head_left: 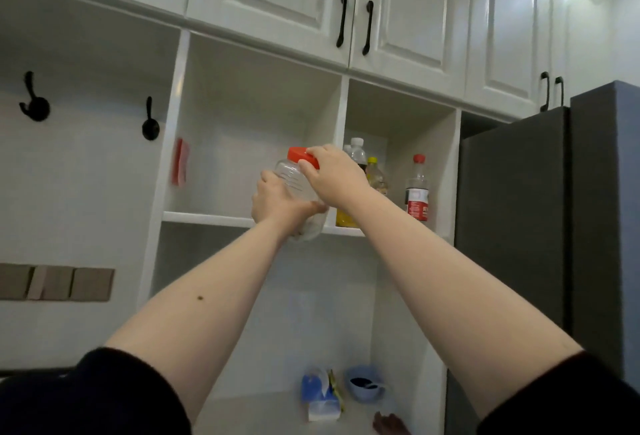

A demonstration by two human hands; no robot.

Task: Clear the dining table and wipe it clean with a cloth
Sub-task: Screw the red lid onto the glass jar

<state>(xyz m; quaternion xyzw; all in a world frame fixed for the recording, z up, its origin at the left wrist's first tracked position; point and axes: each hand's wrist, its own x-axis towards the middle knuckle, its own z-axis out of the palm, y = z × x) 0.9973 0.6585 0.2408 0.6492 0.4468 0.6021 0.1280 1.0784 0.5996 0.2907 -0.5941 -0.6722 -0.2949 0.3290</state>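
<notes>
A clear plastic jar (294, 180) with a red lid (302, 156) is held up, tilted, in front of the open white shelf (207, 218). My left hand (277, 202) grips the jar's body from below and the left. My right hand (334, 174) holds the red lid from the right, fingers curled over its edge. The jar's base hangs just past the shelf's front edge. No dining table or cloth is in view.
Several bottles (417, 188) stand in the shelf compartment to the right. A red-and-white packet (180, 166) leans in the left compartment. Below, a blue bowl (367, 384) and a blue packet (320, 396) lie on the counter. A dark fridge (540, 209) stands right. Two black hooks (34, 102) hang left.
</notes>
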